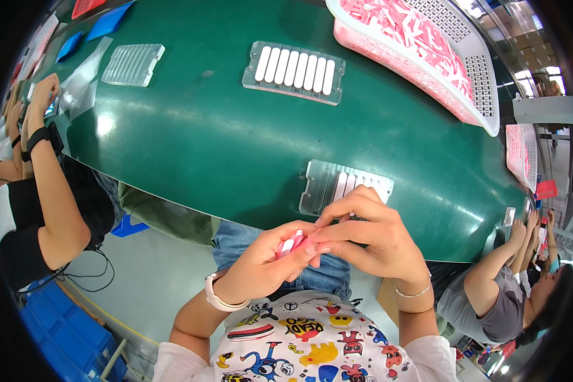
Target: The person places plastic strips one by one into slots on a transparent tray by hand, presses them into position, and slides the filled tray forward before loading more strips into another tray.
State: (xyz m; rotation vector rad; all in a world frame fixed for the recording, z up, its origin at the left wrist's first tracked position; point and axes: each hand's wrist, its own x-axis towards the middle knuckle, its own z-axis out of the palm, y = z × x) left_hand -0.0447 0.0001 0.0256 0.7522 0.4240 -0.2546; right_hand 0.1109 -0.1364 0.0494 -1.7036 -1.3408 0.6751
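Note:
Over my lap at the table's near edge, my two hands meet at the fingertips. My left hand (261, 260) is closed round a few small pink-and-white plastic pieces (290, 244), their ends showing between thumb and fingers. The fingers of my right hand (379, 232) pinch together against the left thumb tip; what lies between them is hidden. Just beyond the right hand is a clear plastic tray (317, 186), its right part filled with slim white sticks (342, 184) and partly covered by that hand.
On the green table (191, 140), another clear tray (250, 75) holds a row of white sticks. A grooved clear tray (132, 63) lies far left. A pink-and-white basket (414, 67) of pink pieces stands far right. Co-workers' arms (57, 197) show at left and right (493, 270).

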